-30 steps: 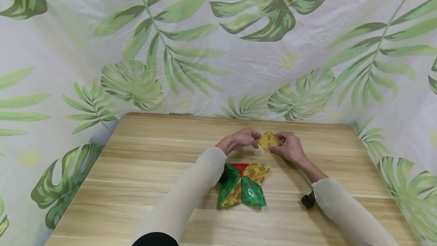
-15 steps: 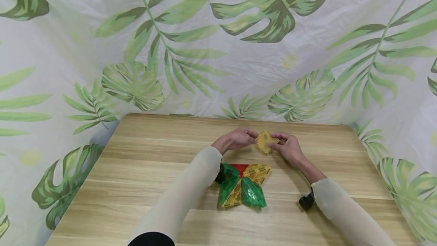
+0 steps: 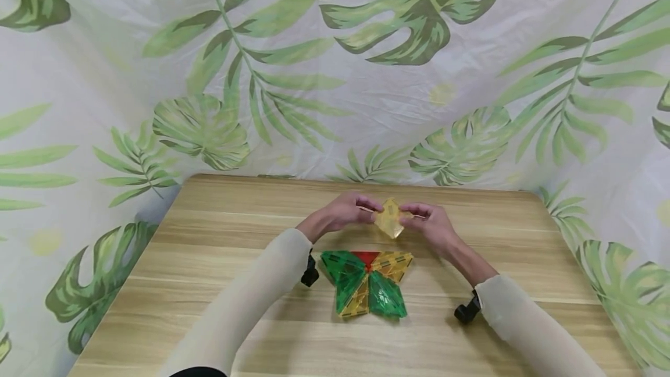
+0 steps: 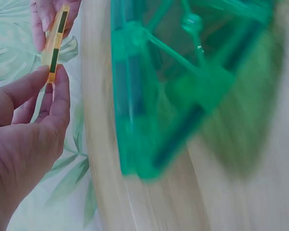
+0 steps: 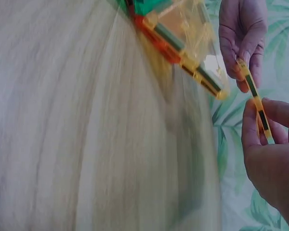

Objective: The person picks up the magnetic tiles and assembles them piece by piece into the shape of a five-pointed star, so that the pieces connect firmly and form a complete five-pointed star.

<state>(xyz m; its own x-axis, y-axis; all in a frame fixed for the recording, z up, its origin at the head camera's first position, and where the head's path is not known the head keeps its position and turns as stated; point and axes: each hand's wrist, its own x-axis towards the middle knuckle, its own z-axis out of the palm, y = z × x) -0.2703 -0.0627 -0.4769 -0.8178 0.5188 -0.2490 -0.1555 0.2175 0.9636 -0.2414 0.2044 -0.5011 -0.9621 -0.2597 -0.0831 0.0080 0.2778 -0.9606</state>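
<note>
Above the far part of the table, both hands hold a translucent yellow magnetic tile (image 3: 390,220) between them. My left hand (image 3: 346,212) pinches its left edge between thumb and fingers; my right hand (image 3: 431,224) pinches the opposite side. The left wrist view shows the yellow magnetic tile (image 4: 58,45) edge-on, dark magnets along its rim. Nearer on the table lies a butterfly-like figure of magnetic tiles, with green tiles (image 3: 342,269) at left, a red tile (image 3: 366,257) at top centre, a yellow tile (image 3: 396,263) at right and a green tile (image 3: 386,295) below.
The wood-grain table (image 3: 235,237) ends at a back edge just beyond the hands. A leaf-print cloth (image 3: 293,74) hangs behind and at both sides. Black wrist cameras (image 3: 310,272) sit under the cuffs, the left one close beside the tile figure.
Both hands have shifted left with the yellow tile, which has turned in their fingers. The left hand now pinches it. My left forearm has moved left, uncovering the figure's green left side.
</note>
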